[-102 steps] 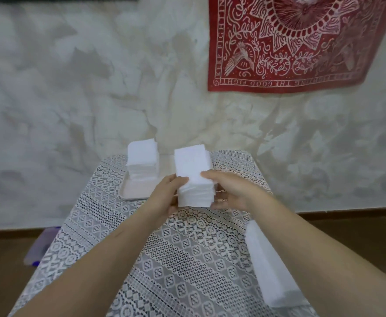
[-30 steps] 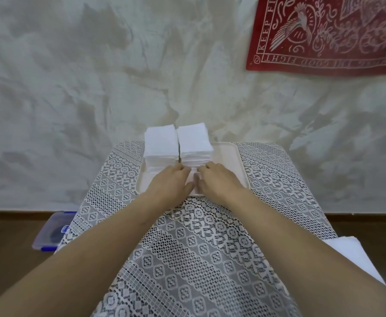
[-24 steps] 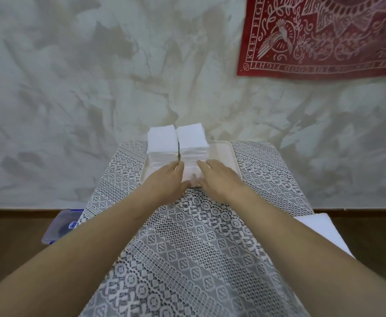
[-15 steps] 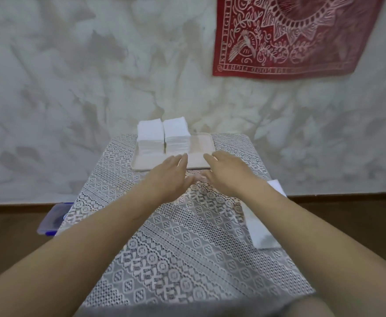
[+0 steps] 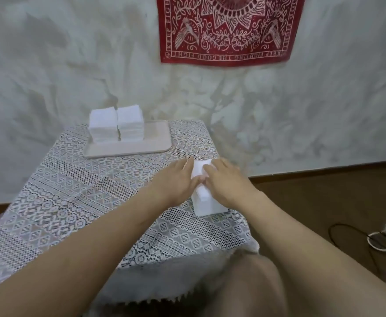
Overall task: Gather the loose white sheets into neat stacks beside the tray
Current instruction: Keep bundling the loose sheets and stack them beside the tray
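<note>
Our knee (image 5: 251, 287) is poking up at the very bottom, just under the near edge of the bench (image 5: 182, 266). A lace cloth (image 5: 73, 197) is covering the whole top of the bench and hanging down the front.

Both our arms are reaching forward over the cloth. Our left hand (image 5: 176, 179) and right hand (image 5: 226, 181) are close together, with the thumbs almost touching. Both are resting on a long white pile (image 5: 210, 205) of sheets. The left hand is lying against the left side of the pile with its fingers straight. The right hand is lying on top with its fingers loose. Neither hand is squeezing the pile. The pile is sitting on the right side of the bench, close to the right edge and well apart from the tray (image 5: 141, 148).

On the floor (image 5: 324, 202) to the right, some cords (image 5: 380, 240) are lying in loops.

Farther back, the tray is sitting on the far end of the bench. Two neat white stacks (image 5: 116, 124) are standing side by side on its left part, touching each other.

Behind it all, the pale wall (image 5: 50, 65) is rising up, and a red cloth (image 5: 228, 30) with white patterns is hanging on it.
</note>
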The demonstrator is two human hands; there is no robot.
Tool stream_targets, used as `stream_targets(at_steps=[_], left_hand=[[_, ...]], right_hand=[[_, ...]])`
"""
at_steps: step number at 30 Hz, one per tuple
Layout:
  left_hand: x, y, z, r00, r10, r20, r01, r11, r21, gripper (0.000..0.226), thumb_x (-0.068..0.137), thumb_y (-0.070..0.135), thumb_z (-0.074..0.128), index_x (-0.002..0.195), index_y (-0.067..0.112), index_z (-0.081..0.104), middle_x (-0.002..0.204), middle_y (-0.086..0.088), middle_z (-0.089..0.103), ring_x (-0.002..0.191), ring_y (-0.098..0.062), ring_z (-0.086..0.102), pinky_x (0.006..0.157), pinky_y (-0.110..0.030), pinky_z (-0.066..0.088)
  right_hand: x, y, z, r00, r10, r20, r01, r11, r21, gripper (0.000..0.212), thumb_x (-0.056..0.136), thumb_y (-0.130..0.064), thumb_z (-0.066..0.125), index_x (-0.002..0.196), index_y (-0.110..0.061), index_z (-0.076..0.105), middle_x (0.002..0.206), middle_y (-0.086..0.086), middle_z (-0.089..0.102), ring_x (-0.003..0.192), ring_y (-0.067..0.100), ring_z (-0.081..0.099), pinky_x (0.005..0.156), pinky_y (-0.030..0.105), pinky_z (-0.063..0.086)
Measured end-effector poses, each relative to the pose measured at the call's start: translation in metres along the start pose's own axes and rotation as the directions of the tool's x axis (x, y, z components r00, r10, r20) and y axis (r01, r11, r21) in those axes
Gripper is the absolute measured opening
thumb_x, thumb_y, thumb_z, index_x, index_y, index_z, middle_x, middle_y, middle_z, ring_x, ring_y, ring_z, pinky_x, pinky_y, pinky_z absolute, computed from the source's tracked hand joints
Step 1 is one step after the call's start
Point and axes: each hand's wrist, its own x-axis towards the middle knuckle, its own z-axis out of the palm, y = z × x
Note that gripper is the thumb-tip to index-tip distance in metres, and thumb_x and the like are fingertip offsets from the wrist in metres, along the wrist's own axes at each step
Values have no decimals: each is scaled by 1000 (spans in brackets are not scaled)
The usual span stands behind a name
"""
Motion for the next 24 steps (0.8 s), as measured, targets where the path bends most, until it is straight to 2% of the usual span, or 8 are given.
stream_targets(at_steps=[4,8,11,13,14,17,22,24], left_hand=[[3,-1,14,1000,1,23,-1,1000,14,75,111,56,23,167,8,10,174,-12,18,160,-27,19,127,-40,19],[6,-1,23,999,-2,40,2,1000,9,75,112,54,23,168,7,5,175,-10,15,159,-27,20,125,-42,25],[5,3,25,999,-5,45,4,1000,14,73,113,50,24,167,6,3,175,-9,13,157,-28,26,121,-43,31],[4,4,26,999,0,42,-1,1000,18,73,113,50,24,167,6,3,175,-9,13,156,-28,28,120,-43,33],[3,3,27,999,7,37,-7,1000,21,73,113,50,24,167,6,3,175,-10,14,155,-28,29,120,-44,34],[2,1,27,999,3,37,-3,1000,-4,72,113,49,24,167,7,3,175,-8,14,153,-28,33,119,-45,37],[0,1,26,999,13,35,-12,999,-37,71,113,48,24,167,8,4,175,-8,13,152,-29,34,118,-44,37],[0,0,26,999,18,33,-17,999,-42,70,113,48,25,167,8,4,175,-7,12,152,-29,34,118,-43,35]], right_hand=[[-4,1,15,1000,13,1,-13,995,98,36,109,-35,34,133,-12,49,137,9,46,125,33,47,90,46,45],[-5,8,13,999,45,14,-47,963,264,43,109,-30,36,148,-14,41,157,5,34,133,32,46,98,45,47],[-4,12,15,992,125,10,-116,887,447,54,105,-33,46,154,-15,33,159,3,32,132,32,49,103,46,45],[0,16,18,974,205,99,-224,795,563,64,100,-40,54,155,-18,32,158,3,37,133,30,49,107,45,44],[3,19,19,961,230,154,-276,736,619,64,95,-46,57,151,-21,39,152,3,47,128,27,54,105,45,46],[8,28,21,911,235,338,-412,542,732,47,93,-51,63,128,-19,62,120,1,70,106,21,67,95,45,56],[7,34,13,814,200,545,-578,205,790,46,92,-50,69,118,-12,65,103,6,72,89,23,66,72,32,53],[7,34,11,803,180,568,-592,140,794,44,92,-48,70,118,-12,67,97,7,69,87,23,61,67,30,47]])
